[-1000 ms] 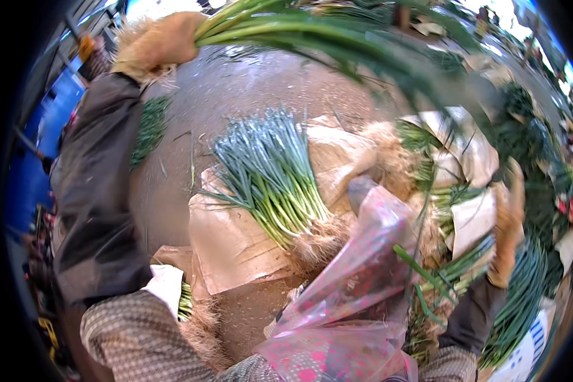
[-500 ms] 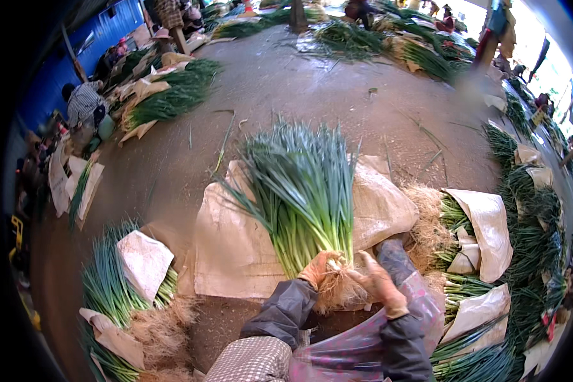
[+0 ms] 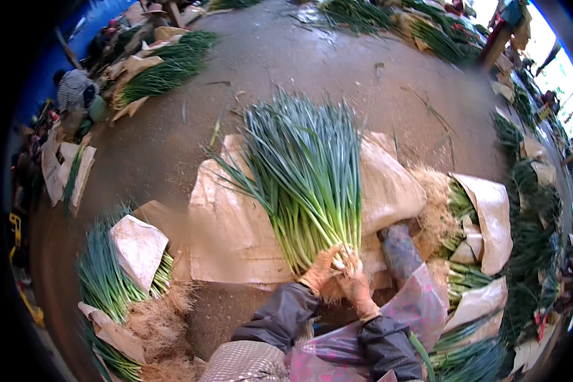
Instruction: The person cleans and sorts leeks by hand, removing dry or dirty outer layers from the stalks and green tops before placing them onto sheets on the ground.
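The wide head view looks down at both hands.

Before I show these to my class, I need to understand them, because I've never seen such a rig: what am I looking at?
There is no machine here: a person works with their own two hands. The view comes from the left of two wide fisheye cameras worn on the head, looking down, so straight edges bend near the rim.

The left grip, meaning the person's left hand, is curled around the pale lower ends of some green stalks. The right grip is at their roots; how tightly it is closed is hard to tell.

The leaves fan out away from the person over tan sheeting on the brown floor. More partly wrapped bundles lie to the left and right.
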Demonstrator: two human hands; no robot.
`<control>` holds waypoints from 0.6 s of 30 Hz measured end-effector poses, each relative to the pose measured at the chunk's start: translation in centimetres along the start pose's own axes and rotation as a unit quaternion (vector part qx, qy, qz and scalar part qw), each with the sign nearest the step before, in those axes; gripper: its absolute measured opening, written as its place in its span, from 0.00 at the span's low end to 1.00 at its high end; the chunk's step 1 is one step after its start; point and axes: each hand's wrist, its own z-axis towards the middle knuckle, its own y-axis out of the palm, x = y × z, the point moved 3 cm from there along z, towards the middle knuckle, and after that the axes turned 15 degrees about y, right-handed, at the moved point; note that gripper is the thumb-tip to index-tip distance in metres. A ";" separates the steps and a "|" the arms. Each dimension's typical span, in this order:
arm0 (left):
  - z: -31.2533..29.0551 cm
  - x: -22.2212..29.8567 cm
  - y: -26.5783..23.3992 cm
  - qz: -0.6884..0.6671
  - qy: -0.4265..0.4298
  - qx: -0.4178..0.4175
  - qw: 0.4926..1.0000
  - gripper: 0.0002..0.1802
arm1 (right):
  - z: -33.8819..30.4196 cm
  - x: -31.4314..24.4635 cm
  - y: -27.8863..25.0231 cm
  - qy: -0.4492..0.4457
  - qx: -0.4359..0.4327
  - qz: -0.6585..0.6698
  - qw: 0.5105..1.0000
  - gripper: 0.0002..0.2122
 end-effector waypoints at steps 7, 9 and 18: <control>-1.2 12.4 3.4 0.566 0.399 -0.057 0.719 0.23 | -0.5 1.1 -0.9 0.088 0.229 -0.705 0.665 0.19; 1.8 10.7 5.1 0.650 0.424 -0.195 0.599 0.18 | -0.8 2.3 0.4 0.086 0.265 -0.702 0.655 0.28; 7.5 2.9 1.0 0.743 0.279 -0.414 0.446 0.18 | -10.6 -2.0 6.4 -0.092 -0.061 -0.388 0.915 0.11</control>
